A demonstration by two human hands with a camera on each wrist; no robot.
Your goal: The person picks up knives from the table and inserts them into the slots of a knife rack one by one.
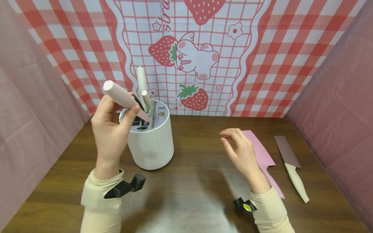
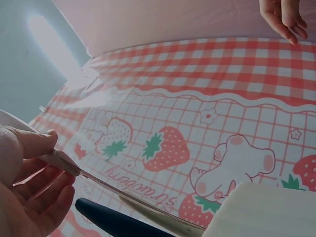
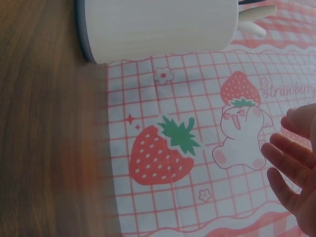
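Note:
In the head view the left hand (image 1: 112,136) pinches the pale pink handle of a knife (image 1: 121,95) over the white round knife block (image 1: 151,149); its pink blade reaches down to the slotted top. The left wrist view shows the left hand (image 2: 34,182) with thumb and fingers on that handle and the thin blade (image 2: 118,190) running to the block (image 2: 266,212). White handles (image 1: 141,79) and a dark one stand in the block. The right hand (image 1: 240,152) hovers with bent, relaxed fingers, holding nothing, beside a pink cleaver (image 1: 259,149).
A knife with a cream handle (image 1: 297,183) lies at the right of the brown wooden table (image 1: 186,181). Behind the table hangs a checked strawberry cloth (image 1: 227,97), with pink curtains (image 1: 329,84) at both sides.

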